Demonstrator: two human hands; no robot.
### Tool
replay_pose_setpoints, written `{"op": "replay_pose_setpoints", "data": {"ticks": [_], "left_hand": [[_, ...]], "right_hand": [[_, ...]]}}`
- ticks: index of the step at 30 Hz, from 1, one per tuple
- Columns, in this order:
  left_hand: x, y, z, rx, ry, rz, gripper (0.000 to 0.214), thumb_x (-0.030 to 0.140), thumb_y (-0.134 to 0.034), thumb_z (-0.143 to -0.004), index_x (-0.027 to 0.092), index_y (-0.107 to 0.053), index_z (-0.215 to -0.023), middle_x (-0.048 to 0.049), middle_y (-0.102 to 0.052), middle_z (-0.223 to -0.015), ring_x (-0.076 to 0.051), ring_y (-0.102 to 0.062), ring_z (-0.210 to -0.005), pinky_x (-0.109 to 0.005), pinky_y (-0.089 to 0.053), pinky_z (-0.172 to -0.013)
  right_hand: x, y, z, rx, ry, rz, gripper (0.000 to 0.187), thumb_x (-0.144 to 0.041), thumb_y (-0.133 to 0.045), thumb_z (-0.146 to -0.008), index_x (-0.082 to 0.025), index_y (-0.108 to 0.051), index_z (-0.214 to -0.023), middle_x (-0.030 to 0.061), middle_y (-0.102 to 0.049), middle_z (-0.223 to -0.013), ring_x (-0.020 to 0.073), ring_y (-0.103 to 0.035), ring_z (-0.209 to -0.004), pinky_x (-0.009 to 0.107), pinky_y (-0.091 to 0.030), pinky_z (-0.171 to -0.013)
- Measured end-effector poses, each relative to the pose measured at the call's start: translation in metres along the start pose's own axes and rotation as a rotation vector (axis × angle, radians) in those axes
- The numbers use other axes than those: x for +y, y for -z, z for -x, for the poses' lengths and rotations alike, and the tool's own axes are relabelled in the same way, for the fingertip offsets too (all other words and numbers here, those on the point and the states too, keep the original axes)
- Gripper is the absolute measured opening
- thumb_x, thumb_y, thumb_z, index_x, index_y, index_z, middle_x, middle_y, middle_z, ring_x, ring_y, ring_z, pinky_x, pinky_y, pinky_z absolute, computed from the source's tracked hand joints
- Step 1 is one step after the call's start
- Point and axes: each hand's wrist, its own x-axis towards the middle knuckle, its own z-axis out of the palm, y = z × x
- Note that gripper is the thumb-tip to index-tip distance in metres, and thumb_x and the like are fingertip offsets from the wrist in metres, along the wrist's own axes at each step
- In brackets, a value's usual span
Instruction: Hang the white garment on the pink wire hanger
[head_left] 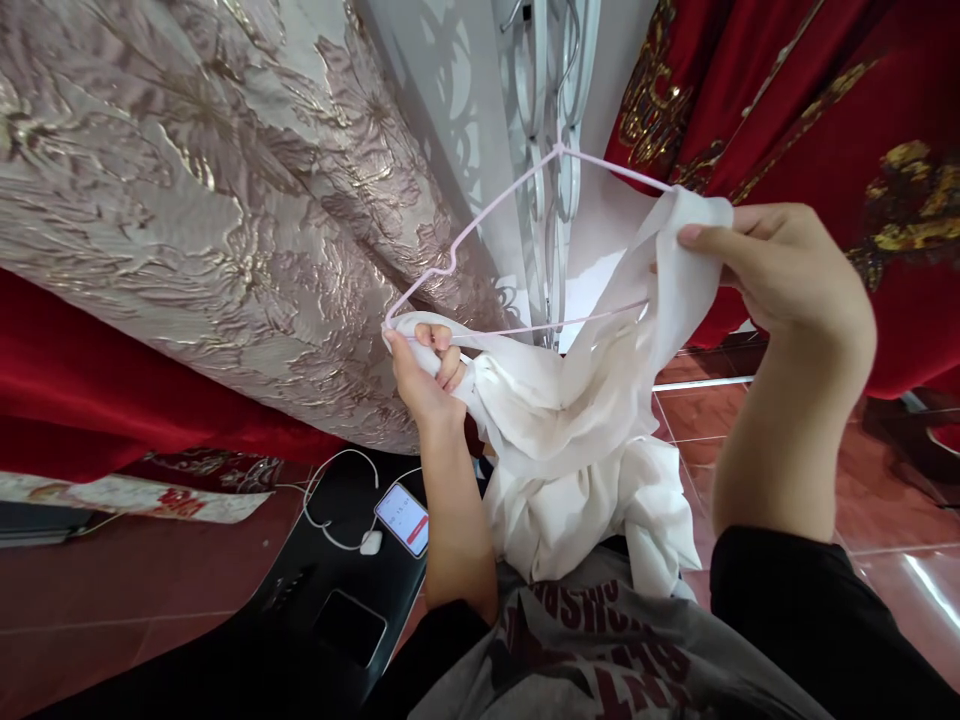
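A thin pink wire hanger (510,188) is in front of me, its hook up among the white metal scrollwork. Sheer white cloth of a garment (555,400) drapes from both ends of the hanger, and its bulk bunches down against my shirt. My left hand (429,375) is closed around the hanger's left corner and the cloth there. With thumb and fingers, my right hand (787,270) pinches the garment's edge at the right arm of the hanger. The hanger's right corner is hidden under the cloth.
Embossed pink-gold fabric (225,200) hangs at left, and red curtains with gold trim (810,120) hang at right. White scrolled metalwork (551,200) stands behind the hanger. On a black seat (300,600) lie a lit phone (405,518), a dark phone (350,627) and a white cable (330,540).
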Motion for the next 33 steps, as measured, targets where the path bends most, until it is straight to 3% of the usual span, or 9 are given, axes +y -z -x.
{"op": "replay_pose_setpoints", "data": {"ticks": [4,9,13,16,19,26,29,31,33], "left_hand": [[0.001,0.004,-0.003,-0.029,0.009,-0.027,0.052,0.058,-0.049,-0.103,0.018,-0.042,-0.070,0.0047,-0.047,-0.062,0.000,-0.019,-0.032,-0.014,-0.009,-0.029],[0.006,0.007,-0.006,-0.042,0.033,-0.008,0.052,0.055,-0.041,-0.106,0.017,-0.042,-0.071,0.0041,-0.048,-0.063,0.001,-0.018,-0.031,-0.014,-0.009,-0.028],[0.001,0.011,-0.009,-0.105,0.132,0.061,0.053,0.048,-0.025,-0.111,0.017,-0.041,-0.072,0.0029,-0.049,-0.065,0.001,-0.020,-0.031,-0.013,-0.010,-0.028],[-0.008,0.015,-0.009,-0.127,0.184,0.101,0.052,0.048,-0.024,-0.111,0.017,-0.042,-0.073,0.0034,-0.048,-0.065,0.000,-0.019,-0.031,-0.012,-0.012,-0.027],[-0.013,0.016,-0.008,-0.139,0.175,0.117,0.052,0.049,-0.024,-0.111,0.017,-0.043,-0.073,0.0030,-0.048,-0.066,0.000,-0.018,-0.031,-0.013,-0.012,-0.026],[-0.021,0.015,-0.001,-0.150,0.204,0.103,0.049,0.049,-0.029,-0.110,0.017,-0.043,-0.075,0.0026,-0.050,-0.069,0.000,-0.020,-0.031,-0.012,-0.013,-0.026],[-0.023,0.012,0.000,-0.136,0.182,0.106,0.048,0.051,-0.035,-0.109,0.018,-0.042,-0.075,0.0032,-0.050,-0.070,0.001,-0.021,-0.032,-0.012,-0.013,-0.027],[-0.024,0.011,0.001,-0.121,0.179,0.102,0.048,0.053,-0.037,-0.108,0.018,-0.042,-0.075,0.0035,-0.049,-0.070,0.001,-0.021,-0.032,-0.011,-0.014,-0.027],[-0.024,0.010,0.001,-0.115,0.186,0.101,0.049,0.053,-0.034,-0.108,0.018,-0.041,-0.075,0.0036,-0.049,-0.070,0.001,-0.021,-0.031,-0.011,-0.013,-0.027]], "right_hand": [[-0.007,-0.003,-0.015,0.174,-0.064,-0.538,0.035,-0.015,-0.043,-0.098,-0.016,-0.058,-0.066,-0.0020,-0.050,-0.053,0.0075,-0.053,-0.052,0.022,-0.050,-0.059],[0.006,0.023,-0.017,0.459,-0.020,-1.084,0.045,-0.012,-0.024,-0.102,-0.016,-0.055,-0.070,-0.0058,-0.049,-0.056,0.0005,-0.045,-0.040,0.014,-0.033,-0.046],[0.043,0.005,0.010,0.722,0.333,-0.733,0.040,-0.025,-0.032,-0.103,-0.019,-0.062,-0.077,-0.0027,-0.052,-0.064,0.0030,-0.030,-0.038,0.023,-0.014,-0.042],[0.070,-0.033,0.031,0.612,0.431,-0.424,0.024,-0.041,-0.053,-0.096,-0.019,-0.062,-0.092,0.0038,-0.068,-0.083,0.0049,-0.032,-0.043,0.026,-0.014,-0.045],[0.083,-0.054,0.032,0.463,0.379,-0.231,0.033,-0.052,-0.054,-0.093,-0.022,-0.058,-0.104,0.0055,-0.071,-0.101,0.0043,-0.027,-0.045,0.027,-0.018,-0.048],[0.090,0.003,0.015,0.845,0.417,-0.268,0.028,-0.045,-0.037,-0.097,-0.026,-0.052,-0.111,0.0053,-0.063,-0.114,0.0073,-0.026,-0.051,0.028,-0.020,-0.050],[0.089,0.003,0.031,0.960,0.491,-0.156,0.031,-0.048,-0.034,-0.101,-0.030,-0.056,-0.112,0.0029,-0.065,-0.110,0.0095,-0.035,-0.051,0.029,-0.023,-0.049],[0.088,-0.015,0.043,0.911,0.534,-0.064,0.035,-0.053,-0.036,-0.102,-0.030,-0.060,-0.109,0.0032,-0.066,-0.103,0.0104,-0.037,-0.051,0.030,-0.026,-0.049],[0.088,-0.038,0.050,0.655,0.508,0.058,0.038,-0.056,-0.043,-0.101,-0.026,-0.066,-0.103,0.0048,-0.067,-0.096,0.0113,-0.044,-0.054,0.031,-0.035,-0.052]]}}
